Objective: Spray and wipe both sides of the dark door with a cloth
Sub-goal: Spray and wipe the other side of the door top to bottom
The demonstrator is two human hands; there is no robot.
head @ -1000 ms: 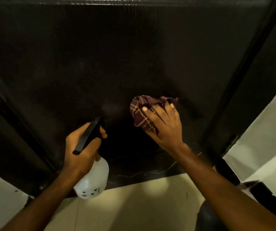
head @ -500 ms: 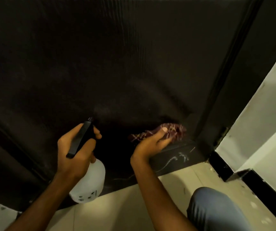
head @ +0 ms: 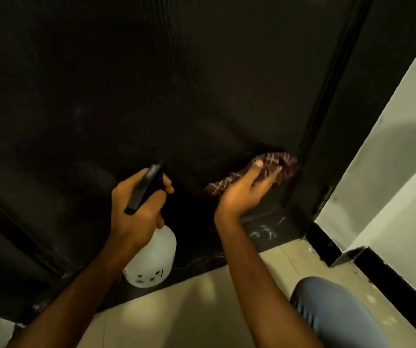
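Door (head: 202,84) fills the view ahead of you; your right hand (head: 246,190) presses the cloth (head: 274,164) against its lower right corner, left hand (head: 139,204) gripping the spray bottle (head: 151,257) beside it.

Matt dark door (head: 151,84), checked cloth (head: 279,163)

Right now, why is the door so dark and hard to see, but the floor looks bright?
In the head view, light falls on the floor tiles and the white spray bottle, while the dark door gives back little light, so only faint streaks show. The right hand and checked cloth look slightly smeared. The wide lens makes the door frame lean.
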